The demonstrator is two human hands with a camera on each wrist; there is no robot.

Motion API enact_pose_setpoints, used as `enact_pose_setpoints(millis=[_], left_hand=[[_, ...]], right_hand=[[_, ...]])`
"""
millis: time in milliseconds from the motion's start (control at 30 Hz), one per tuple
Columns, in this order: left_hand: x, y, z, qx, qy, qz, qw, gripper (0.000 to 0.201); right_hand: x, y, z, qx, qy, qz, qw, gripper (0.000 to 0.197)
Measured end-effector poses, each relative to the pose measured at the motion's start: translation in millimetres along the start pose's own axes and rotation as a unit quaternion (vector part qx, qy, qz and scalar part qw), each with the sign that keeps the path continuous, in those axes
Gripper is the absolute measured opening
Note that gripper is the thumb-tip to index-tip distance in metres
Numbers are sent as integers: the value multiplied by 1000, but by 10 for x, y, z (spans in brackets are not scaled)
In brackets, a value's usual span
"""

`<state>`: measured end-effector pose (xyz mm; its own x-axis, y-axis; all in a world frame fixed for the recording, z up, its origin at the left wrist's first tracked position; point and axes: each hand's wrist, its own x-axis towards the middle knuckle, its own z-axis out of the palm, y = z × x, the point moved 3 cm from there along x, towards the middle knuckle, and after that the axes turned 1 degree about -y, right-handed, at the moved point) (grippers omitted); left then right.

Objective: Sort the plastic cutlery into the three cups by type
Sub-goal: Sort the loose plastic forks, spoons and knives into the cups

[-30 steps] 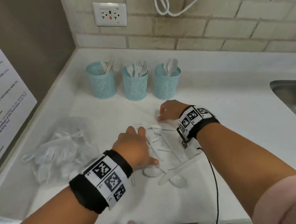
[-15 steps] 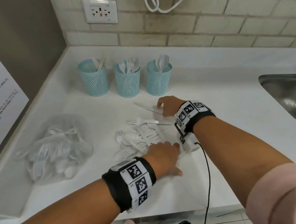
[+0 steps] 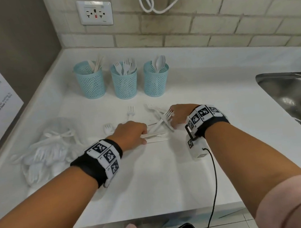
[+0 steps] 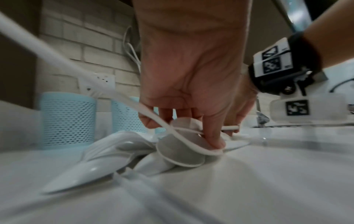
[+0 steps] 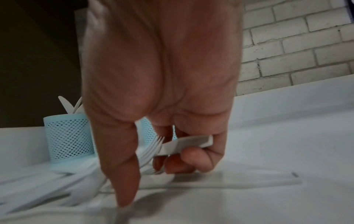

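- Nearest us, the white bench (image 3: pixel 156 187) carries everything, with pink sleeves at the bottom edge.
- Left hand (image 3: pixel 132 134) is down flat on the loose pile of white plastic cutlery (image 3: pixel 156 130) in mid-bench; the left wrist view shows its fingers (image 4: pixel 214 136) curled down onto spoon bowls, with a thin white handle looped across them.
- Right hand (image 3: pixel 180 115) sits just right of the pile, and its fingers (image 5: pixel 195 160) curl round the handle of a white plastic fork (image 3: pixel 167 116), tines pointing far-right over the heap.
- The right thumb stretches straight down to the bench, apart from the curled fingers.
- Loose forks lie just beyond the hands; one small one is left of the left hand.
- Left of the pile, a clear plastic bag of white cutlery (image 3: pixel 47 148) slumps on the bench.
- At the right edge, a steel sink (image 3: pixel 299 95).
- Farther back, three light-blue mesh cups in a row: the left cup (image 3: pixel 90 81) holding knives, the middle cup (image 3: pixel 125 82) holding forks, the right cup (image 3: pixel 156 79) holding spoons.
- Behind them, a brick wall with a white socket (image 3: pixel 95 12).
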<state>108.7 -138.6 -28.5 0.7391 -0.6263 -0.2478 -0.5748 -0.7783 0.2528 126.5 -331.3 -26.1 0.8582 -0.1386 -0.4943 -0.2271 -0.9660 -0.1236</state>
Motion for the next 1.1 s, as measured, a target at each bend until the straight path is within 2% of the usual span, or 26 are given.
enact_pose_setpoints(millis=[33, 167, 267, 367, 467, 533, 600, 667, 700, 767, 800, 933, 1033, 1100], left_hand=[[13, -58, -6, -30, 5, -9, 999, 18], [67, -275, -22, -161, 27, -31, 986, 13], [108, -355, -44, -228, 51, -34, 972, 14], [131, -390, -101, -286, 100, -45, 952, 7], [127, -421, -194, -320, 174, -63, 929, 16], [109, -441, -277, -352, 234, -74, 903, 20], [108, -494, -334, -399, 284, -89, 867, 20], [112, -579, -362, -439, 320, -104, 833, 25], [110, -617, -366, -455, 333, -114, 818, 27], [113, -650, -361, -484, 342, -128, 795, 25], [115, -640, -358, -498, 339, -133, 787, 23], [151, -573, -254, -569, 285, -158, 755, 17], [160, -570, -190, -579, 272, -170, 749, 16], [171, -578, -189, -578, 278, -169, 749, 15]], right_hand=[[0, 7, 18, 3, 15, 0, 1000, 23], [-13, 20, 55, 39, 64, -2, 997, 15], [27, -16, 69, 49, 55, 3, 997, 13], [79, -72, 72, 56, 46, 7, 997, 15], [121, -67, 68, 66, 63, 40, 995, 30], [132, -67, 17, 86, 86, 49, 991, 34], [160, -81, -54, 146, 102, 43, 983, 31], [185, -161, -67, 213, 92, 17, 973, 25], [229, -208, -43, 221, 75, -2, 972, 34], [253, -313, 44, 167, 33, -21, 985, 60], [271, -356, 89, 136, 28, -25, 990, 63], [300, -457, 140, 114, 78, -47, 989, 42], [311, -529, 48, 110, 125, -69, 984, 33], [353, -560, -36, 151, 140, -89, 974, 26]])
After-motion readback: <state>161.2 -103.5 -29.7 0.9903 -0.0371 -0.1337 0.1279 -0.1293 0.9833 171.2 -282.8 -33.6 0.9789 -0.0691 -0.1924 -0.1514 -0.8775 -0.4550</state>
